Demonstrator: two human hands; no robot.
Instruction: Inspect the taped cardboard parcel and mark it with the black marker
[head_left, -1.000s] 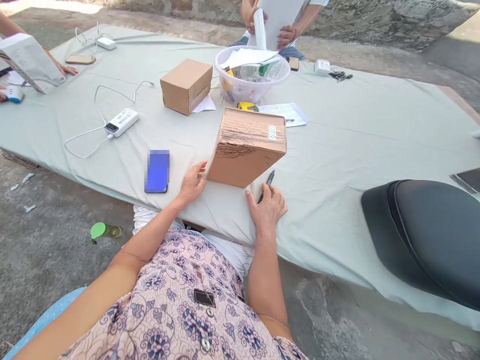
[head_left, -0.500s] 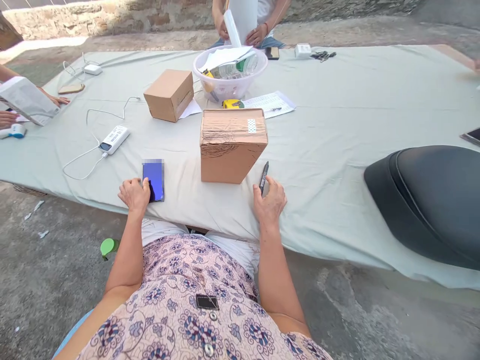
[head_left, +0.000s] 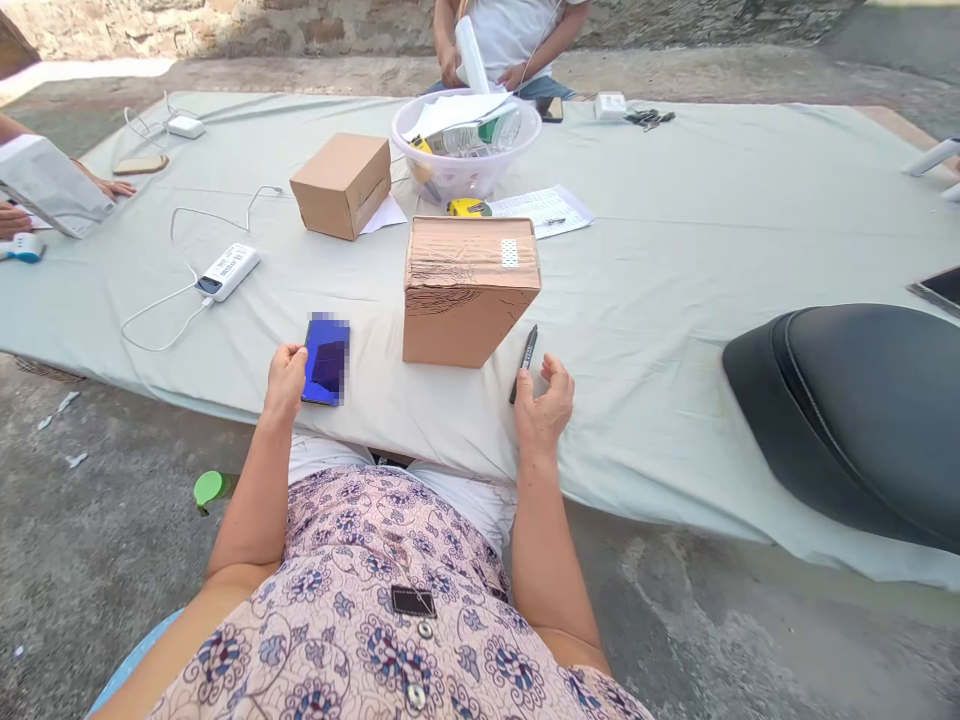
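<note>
My left hand (head_left: 286, 380) grips the lower left edge of a blue-screened phone (head_left: 327, 358) and holds it tilted just above the grey-green cloth (head_left: 675, 260). A taped cardboard box (head_left: 466, 288) stands upright in front of me, right of the phone. My right hand (head_left: 543, 404) rests on the cloth's near edge with its fingers loosely curled and apart. A black pen (head_left: 523, 350) lies just ahead of its fingertips, beside the box. I cannot tell whether the fingers touch the pen.
A smaller cardboard box (head_left: 341, 184), a clear bowl of items (head_left: 465, 146), a yellow tape measure (head_left: 468, 207) and a printed sheet (head_left: 543, 209) lie farther back. A white power bank with cable (head_left: 228, 270) is at left. A black seat (head_left: 855, 410) is at right. Other people's hands work at the far and left edges.
The box was tipped on edge a second ago and now stands flat. My left hand left the box, reached the phone and lifted its edge. My right hand stayed by the pen.
</note>
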